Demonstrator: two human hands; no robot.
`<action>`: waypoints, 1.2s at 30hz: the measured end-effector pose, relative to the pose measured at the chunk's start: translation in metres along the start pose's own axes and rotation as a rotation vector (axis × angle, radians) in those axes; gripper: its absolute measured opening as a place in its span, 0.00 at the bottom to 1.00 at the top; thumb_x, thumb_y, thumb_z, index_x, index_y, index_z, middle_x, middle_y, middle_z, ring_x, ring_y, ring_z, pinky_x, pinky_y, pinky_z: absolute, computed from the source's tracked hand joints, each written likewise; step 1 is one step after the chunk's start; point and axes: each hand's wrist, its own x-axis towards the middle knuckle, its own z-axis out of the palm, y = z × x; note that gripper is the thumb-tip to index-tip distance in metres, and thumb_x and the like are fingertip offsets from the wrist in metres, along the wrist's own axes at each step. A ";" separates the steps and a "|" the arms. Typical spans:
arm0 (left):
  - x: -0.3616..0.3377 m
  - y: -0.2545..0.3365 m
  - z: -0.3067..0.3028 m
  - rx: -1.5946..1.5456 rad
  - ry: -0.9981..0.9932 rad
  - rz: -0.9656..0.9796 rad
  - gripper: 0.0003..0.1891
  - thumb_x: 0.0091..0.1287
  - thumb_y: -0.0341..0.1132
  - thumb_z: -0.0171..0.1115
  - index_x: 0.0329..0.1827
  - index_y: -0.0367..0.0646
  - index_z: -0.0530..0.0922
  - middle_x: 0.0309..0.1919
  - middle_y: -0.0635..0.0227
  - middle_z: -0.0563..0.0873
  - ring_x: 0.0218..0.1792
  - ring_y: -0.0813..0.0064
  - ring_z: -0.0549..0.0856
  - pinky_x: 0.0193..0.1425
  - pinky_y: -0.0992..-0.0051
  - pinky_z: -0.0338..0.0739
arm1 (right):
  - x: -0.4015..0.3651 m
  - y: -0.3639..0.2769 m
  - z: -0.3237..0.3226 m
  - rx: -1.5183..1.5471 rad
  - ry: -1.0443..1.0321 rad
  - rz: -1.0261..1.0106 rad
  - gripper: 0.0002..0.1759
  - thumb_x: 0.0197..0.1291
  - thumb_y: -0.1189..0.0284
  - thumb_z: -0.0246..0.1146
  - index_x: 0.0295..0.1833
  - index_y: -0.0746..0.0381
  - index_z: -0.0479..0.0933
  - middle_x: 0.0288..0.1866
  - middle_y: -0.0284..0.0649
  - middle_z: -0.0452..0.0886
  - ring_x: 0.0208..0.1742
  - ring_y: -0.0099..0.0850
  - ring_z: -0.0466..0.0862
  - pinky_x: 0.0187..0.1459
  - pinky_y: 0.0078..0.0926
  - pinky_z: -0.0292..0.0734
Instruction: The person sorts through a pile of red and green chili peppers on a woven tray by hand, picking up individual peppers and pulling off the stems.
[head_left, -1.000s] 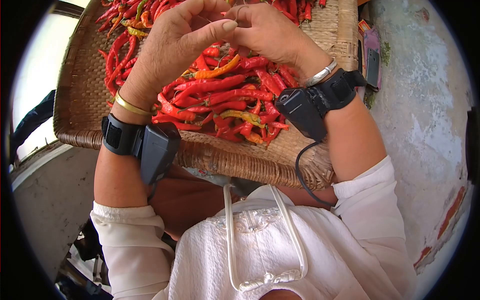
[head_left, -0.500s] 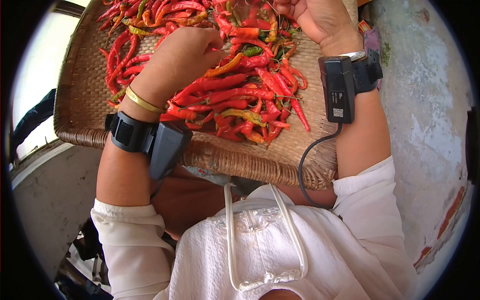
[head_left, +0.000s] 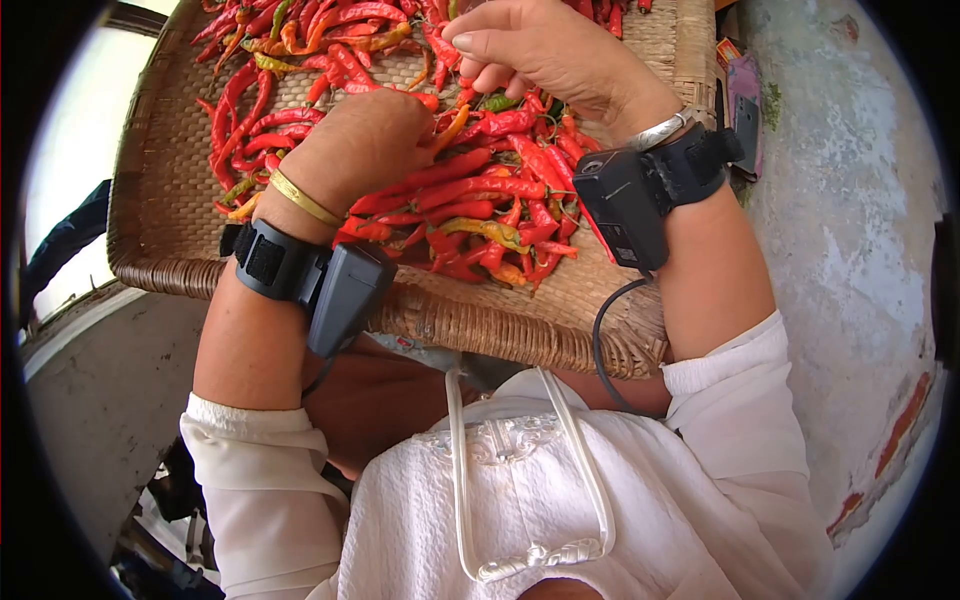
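Red chili peppers (head_left: pixel 480 190), with some orange, yellow and green ones, lie in a heap on a woven tray (head_left: pixel 165 190). My left hand (head_left: pixel 375 135) is closed over the left-middle of the heap, knuckles up. Its fingertips are hidden, so I cannot make out what they hold. Close to its knuckles lies an orange chili (head_left: pixel 452 128). Above the upper part of the heap is my right hand (head_left: pixel 560 55), its fingers loosely bent and apart. No pepper shows in its grasp.
The tray's thick braided rim (head_left: pixel 480 325) is close to my lap. A phone (head_left: pixel 746 120) in a pinkish case is beyond the tray's right edge, by a worn wall (head_left: pixel 840 220). A black cable (head_left: pixel 600 340) hangs from the right wrist device (head_left: pixel 625 205).
My right hand has moved left and slightly down, toward the left hand, and its fingers show more spread. My left hand has shifted a little down, and its wrist has turned.
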 end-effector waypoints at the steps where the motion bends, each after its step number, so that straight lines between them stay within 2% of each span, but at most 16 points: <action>1: 0.001 0.002 -0.001 0.022 -0.011 -0.018 0.09 0.53 0.36 0.61 0.28 0.39 0.78 0.21 0.56 0.80 0.26 0.54 0.79 0.31 0.60 0.72 | 0.003 0.005 0.002 -0.090 -0.015 -0.030 0.16 0.56 0.65 0.61 0.43 0.67 0.79 0.28 0.39 0.82 0.30 0.25 0.81 0.32 0.21 0.76; 2: 0.002 0.005 -0.001 0.045 -0.022 -0.037 0.09 0.53 0.37 0.61 0.28 0.39 0.78 0.20 0.56 0.79 0.26 0.53 0.79 0.30 0.59 0.72 | 0.003 0.009 0.001 -0.090 -0.015 -0.029 0.16 0.56 0.65 0.61 0.43 0.67 0.79 0.28 0.39 0.82 0.30 0.25 0.81 0.32 0.21 0.76; 5: 0.003 0.007 -0.002 0.094 -0.032 -0.003 0.10 0.54 0.38 0.61 0.27 0.39 0.78 0.19 0.56 0.79 0.24 0.54 0.79 0.30 0.60 0.72 | -0.002 0.011 0.000 -0.495 -0.089 -0.141 0.16 0.51 0.65 0.63 0.43 0.63 0.81 0.35 0.44 0.83 0.36 0.35 0.82 0.39 0.27 0.74; 9: 0.001 0.012 -0.011 0.013 0.064 -0.043 0.09 0.56 0.37 0.61 0.28 0.38 0.78 0.20 0.57 0.80 0.25 0.56 0.80 0.30 0.63 0.72 | -0.011 -0.005 0.007 -0.601 -0.289 -0.127 0.16 0.57 0.71 0.60 0.49 0.68 0.75 0.38 0.41 0.82 0.41 0.29 0.79 0.45 0.26 0.72; 13: 0.000 0.009 -0.026 -0.291 0.226 0.014 0.06 0.57 0.31 0.61 0.31 0.37 0.76 0.20 0.61 0.79 0.23 0.67 0.79 0.28 0.71 0.71 | -0.009 -0.003 0.009 -0.627 -0.326 -0.076 0.14 0.58 0.71 0.58 0.47 0.67 0.76 0.33 0.39 0.80 0.36 0.27 0.79 0.40 0.25 0.73; 15: 0.001 0.007 -0.029 -0.388 0.290 0.018 0.05 0.58 0.30 0.60 0.33 0.37 0.76 0.21 0.66 0.78 0.22 0.76 0.76 0.28 0.75 0.69 | -0.011 -0.007 0.008 -0.503 -0.342 0.065 0.12 0.59 0.71 0.57 0.44 0.67 0.76 0.27 0.36 0.77 0.28 0.23 0.76 0.32 0.22 0.72; 19: 0.003 0.001 -0.031 -0.463 0.289 -0.051 0.07 0.58 0.33 0.61 0.33 0.38 0.79 0.24 0.59 0.82 0.26 0.65 0.82 0.32 0.72 0.75 | -0.011 -0.003 0.006 -0.383 -0.248 0.067 0.12 0.56 0.68 0.59 0.43 0.63 0.80 0.23 0.40 0.78 0.24 0.28 0.78 0.27 0.27 0.72; 21: 0.007 -0.009 -0.021 -0.479 0.506 -0.036 0.09 0.60 0.35 0.60 0.39 0.39 0.78 0.25 0.59 0.83 0.27 0.65 0.83 0.34 0.72 0.76 | -0.012 -0.008 0.001 -0.478 -0.179 0.064 0.12 0.57 0.69 0.58 0.43 0.64 0.79 0.22 0.38 0.78 0.24 0.26 0.78 0.26 0.25 0.72; 24: 0.007 -0.021 -0.020 -0.318 0.603 -0.093 0.13 0.62 0.38 0.59 0.44 0.39 0.77 0.28 0.56 0.83 0.31 0.60 0.83 0.36 0.67 0.76 | -0.012 -0.012 -0.013 -0.480 -0.184 0.097 0.12 0.58 0.68 0.58 0.44 0.64 0.79 0.22 0.36 0.78 0.24 0.23 0.78 0.26 0.22 0.73; 26: 0.005 -0.022 -0.022 -0.252 0.575 -0.137 0.14 0.63 0.39 0.58 0.45 0.39 0.76 0.29 0.55 0.83 0.33 0.57 0.83 0.37 0.65 0.76 | -0.009 -0.014 -0.030 -0.428 -0.160 0.134 0.13 0.57 0.68 0.60 0.44 0.65 0.79 0.25 0.36 0.80 0.25 0.22 0.78 0.27 0.20 0.74; 28: 0.002 -0.016 -0.026 -0.186 0.549 -0.183 0.15 0.64 0.41 0.56 0.46 0.39 0.76 0.30 0.54 0.83 0.35 0.54 0.83 0.37 0.63 0.76 | -0.002 -0.018 -0.045 -0.305 -0.045 0.109 0.12 0.64 0.66 0.55 0.39 0.64 0.76 0.29 0.34 0.79 0.27 0.19 0.79 0.25 0.12 0.73; 29: 0.001 -0.010 -0.028 -0.161 0.516 -0.234 0.16 0.64 0.42 0.56 0.46 0.39 0.76 0.31 0.53 0.83 0.36 0.53 0.82 0.38 0.61 0.75 | -0.006 -0.020 -0.053 -0.023 0.044 0.157 0.11 0.64 0.65 0.55 0.41 0.63 0.74 0.29 0.34 0.79 0.27 0.21 0.79 0.25 0.15 0.75; 30: 0.002 -0.006 -0.029 -0.137 0.483 -0.284 0.16 0.64 0.43 0.55 0.46 0.39 0.76 0.31 0.53 0.83 0.37 0.51 0.81 0.39 0.59 0.75 | -0.007 -0.020 -0.051 -0.023 0.043 0.156 0.11 0.64 0.65 0.55 0.41 0.63 0.74 0.29 0.34 0.79 0.27 0.21 0.79 0.25 0.15 0.75; 32: 0.003 -0.005 -0.026 -0.115 0.419 -0.238 0.18 0.64 0.41 0.56 0.50 0.38 0.75 0.35 0.54 0.83 0.38 0.54 0.82 0.42 0.62 0.75 | -0.008 -0.017 -0.047 0.672 0.294 -0.145 0.11 0.64 0.65 0.54 0.43 0.62 0.72 0.29 0.35 0.78 0.27 0.22 0.80 0.25 0.18 0.76; 34: 0.002 -0.005 -0.018 -0.094 0.354 -0.194 0.19 0.63 0.40 0.58 0.54 0.38 0.74 0.39 0.55 0.83 0.40 0.56 0.82 0.44 0.64 0.75 | -0.006 -0.012 -0.045 0.699 0.295 -0.109 0.12 0.64 0.65 0.54 0.47 0.61 0.70 0.31 0.35 0.79 0.27 0.22 0.80 0.25 0.18 0.76; 36: 0.003 -0.005 -0.010 0.015 0.176 -0.166 0.21 0.60 0.39 0.60 0.54 0.38 0.74 0.43 0.52 0.81 0.44 0.54 0.80 0.48 0.62 0.74 | -0.005 -0.009 -0.038 0.433 0.327 -0.025 0.13 0.64 0.65 0.54 0.49 0.62 0.70 0.32 0.35 0.79 0.28 0.21 0.79 0.25 0.17 0.76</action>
